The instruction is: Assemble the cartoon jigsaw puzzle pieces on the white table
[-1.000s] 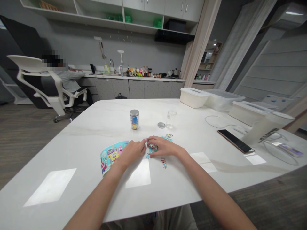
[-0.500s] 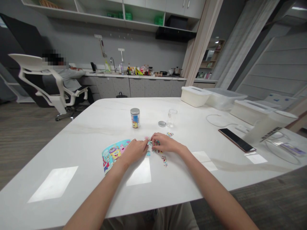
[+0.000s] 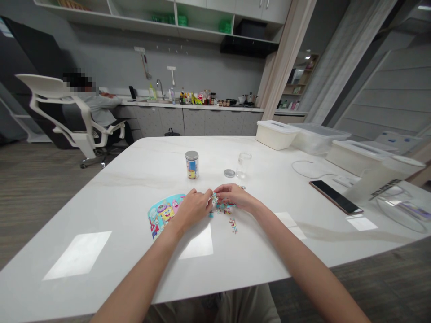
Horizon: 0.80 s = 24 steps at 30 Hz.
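Observation:
Small jigsaw puzzle pieces [image 3: 222, 207] lie in a loose pile on the white table [image 3: 111, 206]. Over them my right hand [image 3: 235, 196] pinches puzzle pieces between thumb and fingers. My left hand [image 3: 195, 206], closed, has its fingertips against the same pieces from the other side. Partly under my left wrist lies a colourful cartoon picture card [image 3: 163, 211]. A few joined pieces [image 3: 233, 225] rest nearer to me. Behind the hands stand a lidded jar [image 3: 191, 165] with a cartoon print inside, a clear jar [image 3: 244, 165], and its silver lid [image 3: 229, 173] lying flat.
At the right are a dark phone [image 3: 336, 197], a white cylinder [image 3: 384, 181], cables and white storage boxes [image 3: 276, 134]. A person [image 3: 97, 107] sits on a white chair at the far left, by the kitchen counter [image 3: 202, 106].
My hands have lifted slightly from the pile, with puzzle pieces now raised between the fingertips. More of the pile shows below my right hand. The view has shifted a little.

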Available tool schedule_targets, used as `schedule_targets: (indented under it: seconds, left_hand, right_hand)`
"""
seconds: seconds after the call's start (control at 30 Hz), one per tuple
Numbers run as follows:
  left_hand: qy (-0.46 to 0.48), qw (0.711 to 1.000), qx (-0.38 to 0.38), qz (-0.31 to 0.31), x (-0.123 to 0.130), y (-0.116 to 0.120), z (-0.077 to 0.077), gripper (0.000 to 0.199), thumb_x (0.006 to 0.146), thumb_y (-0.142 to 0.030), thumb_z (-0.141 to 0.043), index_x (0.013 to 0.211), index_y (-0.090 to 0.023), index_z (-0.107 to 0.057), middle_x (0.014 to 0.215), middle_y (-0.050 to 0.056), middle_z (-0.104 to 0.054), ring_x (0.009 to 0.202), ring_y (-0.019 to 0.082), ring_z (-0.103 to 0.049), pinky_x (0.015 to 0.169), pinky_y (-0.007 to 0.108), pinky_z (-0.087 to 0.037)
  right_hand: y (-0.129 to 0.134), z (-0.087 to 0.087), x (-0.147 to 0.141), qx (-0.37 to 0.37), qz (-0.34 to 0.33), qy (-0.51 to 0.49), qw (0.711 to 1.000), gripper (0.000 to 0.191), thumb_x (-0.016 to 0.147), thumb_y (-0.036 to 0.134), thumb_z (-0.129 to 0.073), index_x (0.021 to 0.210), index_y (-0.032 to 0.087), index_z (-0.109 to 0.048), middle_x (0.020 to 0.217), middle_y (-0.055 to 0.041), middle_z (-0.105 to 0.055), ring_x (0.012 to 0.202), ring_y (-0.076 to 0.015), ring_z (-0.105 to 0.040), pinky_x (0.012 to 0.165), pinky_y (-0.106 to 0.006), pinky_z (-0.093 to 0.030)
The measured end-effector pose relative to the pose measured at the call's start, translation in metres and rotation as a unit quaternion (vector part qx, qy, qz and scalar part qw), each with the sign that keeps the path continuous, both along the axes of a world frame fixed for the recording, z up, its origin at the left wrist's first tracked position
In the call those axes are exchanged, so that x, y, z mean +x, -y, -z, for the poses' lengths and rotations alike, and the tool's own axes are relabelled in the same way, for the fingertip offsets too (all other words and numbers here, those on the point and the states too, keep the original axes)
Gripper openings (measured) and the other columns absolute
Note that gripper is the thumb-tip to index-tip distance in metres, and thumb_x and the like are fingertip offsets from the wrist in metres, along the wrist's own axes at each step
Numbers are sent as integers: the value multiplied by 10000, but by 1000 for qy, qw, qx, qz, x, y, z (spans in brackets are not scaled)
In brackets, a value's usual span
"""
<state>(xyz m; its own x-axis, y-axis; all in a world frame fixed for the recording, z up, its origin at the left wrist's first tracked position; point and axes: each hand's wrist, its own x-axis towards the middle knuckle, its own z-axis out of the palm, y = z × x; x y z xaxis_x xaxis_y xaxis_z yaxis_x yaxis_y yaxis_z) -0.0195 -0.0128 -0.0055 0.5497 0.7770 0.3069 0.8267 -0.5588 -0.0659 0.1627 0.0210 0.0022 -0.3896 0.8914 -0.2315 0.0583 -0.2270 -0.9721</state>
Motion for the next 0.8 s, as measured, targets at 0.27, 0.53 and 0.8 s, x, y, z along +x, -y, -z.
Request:
schedule_targets:
  seconds: [0.27,0.53,0.8]
  left_hand:
    - [18,1000,23,4,0,1,0,240,968,-306,-406,1067,-132,-538,720,77,-695,709,234,-675,756,353,-405]
    - [7,1000,28,9,-1,2,-3,281,989,-337,-379,1028,-141,-577,720,74,-698,717,222,-673,765,352,-399]
    - [13,999,27,19,-1,0,0,274,994,-284,-351,1051,-144,-579,718,81,-690,714,227,-668,741,359,-388]
  right_hand:
    - [4,-6,0,-23,-12,-25,999,211,685,172,-772,868,162,-667,739,7,-665,634,-91,-625,591,-203,-467]
    - [4,-6,1,-31,-33,-53,998,301,666,246,-808,909,166,-650,705,25,-622,627,-85,-578,623,-223,-459]
    - [5,-6,1,-27,-67,-73,995,315,657,252,-812,920,173,-657,795,2,-636,684,-93,-577,673,-244,-463]
